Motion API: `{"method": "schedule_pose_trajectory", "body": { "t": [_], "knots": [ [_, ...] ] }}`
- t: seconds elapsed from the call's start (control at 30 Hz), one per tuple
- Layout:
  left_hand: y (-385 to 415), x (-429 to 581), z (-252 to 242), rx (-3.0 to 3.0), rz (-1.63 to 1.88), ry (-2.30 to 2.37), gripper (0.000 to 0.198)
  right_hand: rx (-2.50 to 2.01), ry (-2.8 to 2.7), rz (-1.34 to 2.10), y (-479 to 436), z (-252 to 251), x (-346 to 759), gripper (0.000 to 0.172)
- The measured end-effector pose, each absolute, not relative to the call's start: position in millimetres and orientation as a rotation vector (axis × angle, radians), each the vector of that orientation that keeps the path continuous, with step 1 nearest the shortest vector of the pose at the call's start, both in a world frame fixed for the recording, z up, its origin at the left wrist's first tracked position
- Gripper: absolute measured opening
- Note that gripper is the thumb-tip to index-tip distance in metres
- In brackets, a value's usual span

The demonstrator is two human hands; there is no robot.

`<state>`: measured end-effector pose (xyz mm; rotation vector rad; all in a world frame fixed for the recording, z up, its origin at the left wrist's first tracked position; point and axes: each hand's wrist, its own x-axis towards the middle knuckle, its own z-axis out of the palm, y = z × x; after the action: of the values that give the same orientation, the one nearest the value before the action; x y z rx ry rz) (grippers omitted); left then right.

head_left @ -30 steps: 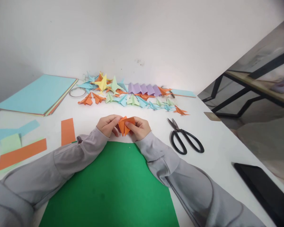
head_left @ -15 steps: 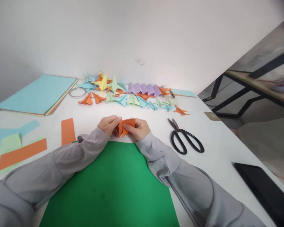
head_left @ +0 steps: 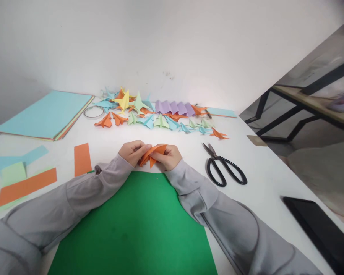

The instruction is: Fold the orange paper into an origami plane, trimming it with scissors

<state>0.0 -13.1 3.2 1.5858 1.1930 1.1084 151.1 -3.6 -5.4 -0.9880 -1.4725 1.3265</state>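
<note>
A folded orange paper piece (head_left: 152, 154) is pinched between both my hands just above the white table (head_left: 263, 168), beyond the far edge of a big green sheet (head_left: 137, 229). My left hand (head_left: 132, 152) grips its left side with fingers curled over the fold. My right hand (head_left: 169, 157) holds the right side, thumb pressed on top. The piece lies tilted and flattened, with a point sticking down toward the green sheet.
Black scissors (head_left: 223, 168) lie right of my hands. Several folded paper figures (head_left: 157, 114) line the back by the wall, with a tape ring (head_left: 94, 112). A stack of coloured sheets (head_left: 46, 114) and orange strips (head_left: 81, 159) lie left. A dark tablet (head_left: 321, 229) sits near right.
The orange piece has been turned and pressed flatter, from standing upright to lying tilted leftward. My left fingers have closed further over it; both arms stay put.
</note>
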Motion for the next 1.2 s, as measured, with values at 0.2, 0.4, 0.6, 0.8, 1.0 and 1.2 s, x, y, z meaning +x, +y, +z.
{"method": "schedule_pose_trajectory", "body": {
  "t": [0.2,0.4,0.6,0.8,1.0,1.2],
  "knots": [
    [-22,6,9,1.601,1.197,1.298,0.029,-0.934,-1.525,1.337,-5,-2,151,0.017],
    [-23,7,10,1.64,1.265,1.365,0.03,-0.962,-1.461,1.34,-3,-13,151,0.025],
    [-21,6,6,1.671,1.248,1.436,0.034,-0.942,-1.515,1.33,-2,-20,151,0.025],
    [-22,4,7,1.559,1.24,1.313,0.03,-0.963,-1.409,1.322,-1,-21,151,0.032],
    [-16,1,2,1.348,1.236,1.066,0.024,-0.954,-1.384,1.274,-1,-18,150,0.035],
    [-17,4,0,1.379,1.267,0.989,0.02,-0.942,-1.411,1.234,-3,-14,149,0.029]
  ]
}}
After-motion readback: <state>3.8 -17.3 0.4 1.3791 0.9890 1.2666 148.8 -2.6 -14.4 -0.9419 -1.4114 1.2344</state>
